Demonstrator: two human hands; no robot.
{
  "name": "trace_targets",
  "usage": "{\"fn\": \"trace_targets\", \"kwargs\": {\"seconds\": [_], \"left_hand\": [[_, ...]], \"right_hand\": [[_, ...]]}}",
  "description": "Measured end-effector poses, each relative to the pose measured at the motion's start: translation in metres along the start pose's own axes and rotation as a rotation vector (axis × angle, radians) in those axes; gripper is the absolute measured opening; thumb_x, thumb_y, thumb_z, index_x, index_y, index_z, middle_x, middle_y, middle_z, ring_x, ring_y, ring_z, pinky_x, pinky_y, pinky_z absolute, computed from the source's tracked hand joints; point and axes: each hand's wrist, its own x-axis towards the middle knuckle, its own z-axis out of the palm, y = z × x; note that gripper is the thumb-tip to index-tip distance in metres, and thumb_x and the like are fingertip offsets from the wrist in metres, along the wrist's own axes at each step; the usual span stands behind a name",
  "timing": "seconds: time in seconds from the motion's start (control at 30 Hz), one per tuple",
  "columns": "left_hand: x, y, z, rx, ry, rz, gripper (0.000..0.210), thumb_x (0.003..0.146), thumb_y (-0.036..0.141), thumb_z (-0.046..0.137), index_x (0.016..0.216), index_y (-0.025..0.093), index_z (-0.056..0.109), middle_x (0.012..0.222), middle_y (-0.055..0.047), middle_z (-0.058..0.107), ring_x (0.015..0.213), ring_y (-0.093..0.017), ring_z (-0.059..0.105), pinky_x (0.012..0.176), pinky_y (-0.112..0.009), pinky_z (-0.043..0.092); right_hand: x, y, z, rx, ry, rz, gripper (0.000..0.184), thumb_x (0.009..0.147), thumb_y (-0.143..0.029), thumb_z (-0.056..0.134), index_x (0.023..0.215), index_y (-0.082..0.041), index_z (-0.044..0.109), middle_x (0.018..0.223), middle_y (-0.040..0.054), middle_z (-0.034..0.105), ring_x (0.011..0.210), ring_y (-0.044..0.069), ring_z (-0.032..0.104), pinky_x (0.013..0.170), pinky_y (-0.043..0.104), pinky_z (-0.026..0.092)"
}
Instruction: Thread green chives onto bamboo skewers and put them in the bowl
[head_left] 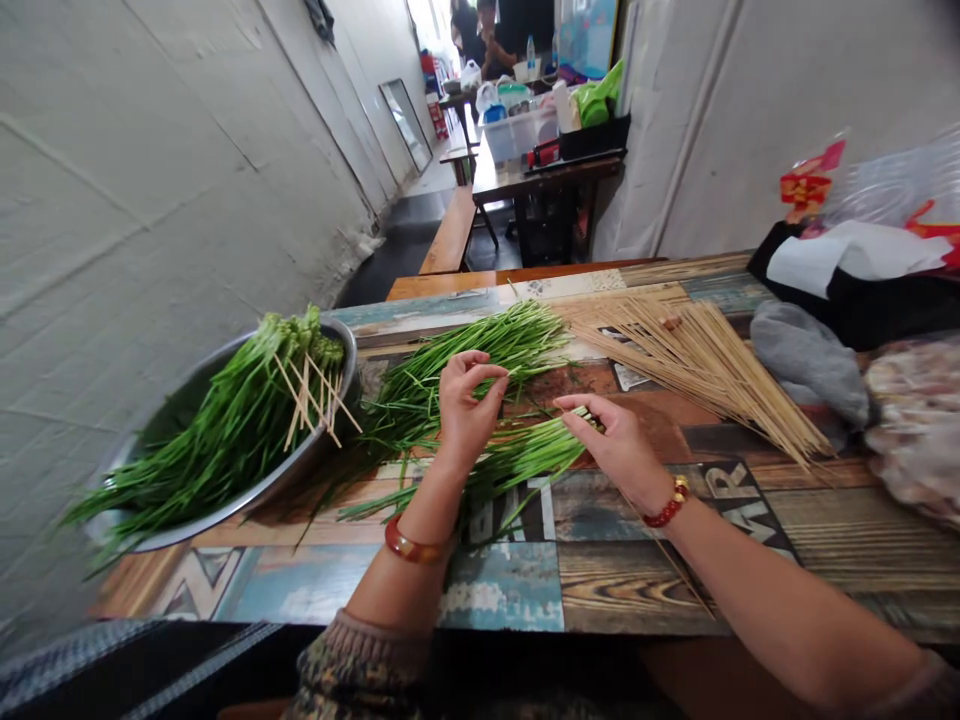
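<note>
Right hand [624, 448] clamps the near chives [536, 449] by their right ends; left hand [468, 408] pinches, contents unclear. Apparently bunching; next calls for evening the ends.

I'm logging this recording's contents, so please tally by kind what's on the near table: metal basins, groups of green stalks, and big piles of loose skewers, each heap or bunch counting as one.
Metal basin: 1
Green stalk groups: 3 (heap in the basin, heap behind the left hand, bunch in the right hand)
Big loose skewer pile: 1
Total: 5
</note>
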Motion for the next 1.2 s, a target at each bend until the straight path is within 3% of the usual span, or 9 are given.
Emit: {"fn": "trace_targets", "kwargs": {"seconds": [0.07, 0.2, 0.3, 0.43, 0.7, 0.87, 1.03, 1.2], "left_hand": [[-0.004, 0.004, 0.002, -0.080, -0.082, -0.052, 0.008, 0.076, 0.023, 0.064, 0.077, 0.017, 0.070, 0.085, -0.005, 0.063, 0.084, -0.016, 0.057, 0.074, -0.028, 0.044], [-0.016, 0.012, 0.012, -0.358, -0.318, -0.322, 0.015, 0.076, 0.027, 0.064, 0.080, 0.013, 0.067, 0.067, -0.001, 0.060, 0.057, -0.009, 0.050, 0.054, -0.021, 0.039], [-0.020, 0.018, 0.016, -0.425, -0.412, -0.393, 0.017, 0.074, 0.028, 0.065, 0.076, 0.011, 0.065, 0.065, 0.000, 0.059, 0.056, -0.008, 0.049, 0.052, -0.019, 0.038], [-0.021, 0.024, 0.014, -0.440, -0.488, -0.374, 0.017, 0.076, 0.027, 0.062, 0.080, 0.011, 0.067, 0.071, -0.003, 0.064, 0.063, -0.010, 0.054, 0.058, -0.020, 0.041], [-0.019, 0.024, 0.010, -0.567, -0.533, -0.527, 0.023, 0.078, 0.025, 0.057, 0.090, 0.011, 0.070, 0.071, -0.003, 0.067, 0.062, -0.009, 0.057, 0.061, -0.020, 0.044], [-0.018, 0.022, 0.011, -0.555, -0.538, -0.489, 0.019, 0.071, 0.028, 0.066, 0.079, 0.011, 0.071, 0.068, -0.002, 0.066, 0.059, -0.008, 0.054, 0.059, -0.020, 0.042], [-0.021, 0.017, 0.015, -0.521, -0.464, -0.455, 0.019, 0.070, 0.029, 0.068, 0.073, 0.010, 0.070, 0.066, -0.003, 0.065, 0.057, -0.009, 0.053, 0.055, -0.020, 0.041], [-0.021, 0.015, 0.018, -0.480, -0.427, -0.430, 0.020, 0.070, 0.030, 0.069, 0.074, 0.010, 0.069, 0.067, -0.004, 0.066, 0.059, -0.010, 0.055, 0.057, -0.021, 0.042]], "right_hand": [[-0.001, -0.004, -0.001, -0.031, 0.002, -0.017, 0.025, 0.082, -0.033, 0.057, 0.099, -0.019, 0.069, 0.101, 0.0061, 0.072, 0.092, 0.021, 0.065, 0.082, 0.034, 0.049], [-0.004, -0.012, -0.004, -0.090, -0.002, -0.079, 0.022, 0.082, -0.029, 0.057, 0.099, -0.020, 0.069, 0.101, 0.0051, 0.072, 0.094, 0.020, 0.065, 0.085, 0.033, 0.049], [-0.005, -0.012, -0.005, -0.102, -0.020, -0.099, 0.020, 0.083, -0.028, 0.057, 0.098, -0.020, 0.068, 0.102, 0.0047, 0.072, 0.095, 0.020, 0.065, 0.086, 0.033, 0.049], [-0.003, -0.002, -0.003, -0.020, -0.014, -0.034, 0.026, 0.083, -0.031, 0.058, 0.106, -0.019, 0.064, 0.102, 0.0055, 0.069, 0.090, 0.019, 0.064, 0.079, 0.031, 0.050], [-0.005, 0.000, -0.003, 0.027, -0.008, 0.013, 0.029, 0.083, -0.035, 0.060, 0.108, -0.021, 0.064, 0.100, 0.0041, 0.068, 0.081, 0.016, 0.061, 0.070, 0.027, 0.049], [-0.006, -0.002, -0.003, 0.019, -0.011, 0.036, 0.030, 0.083, -0.036, 0.059, 0.110, -0.022, 0.064, 0.087, 0.0019, 0.067, 0.072, 0.015, 0.060, 0.064, 0.026, 0.049], [-0.006, -0.001, -0.003, 0.013, -0.032, 0.045, 0.033, 0.083, -0.034, 0.058, 0.113, -0.021, 0.063, 0.098, 0.0039, 0.069, 0.081, 0.017, 0.063, 0.072, 0.028, 0.051], [-0.004, -0.002, -0.003, -0.031, -0.065, 0.000, 0.031, 0.083, -0.030, 0.058, 0.112, -0.020, 0.065, 0.112, 0.0054, 0.069, 0.101, 0.019, 0.063, 0.091, 0.033, 0.048]]}}
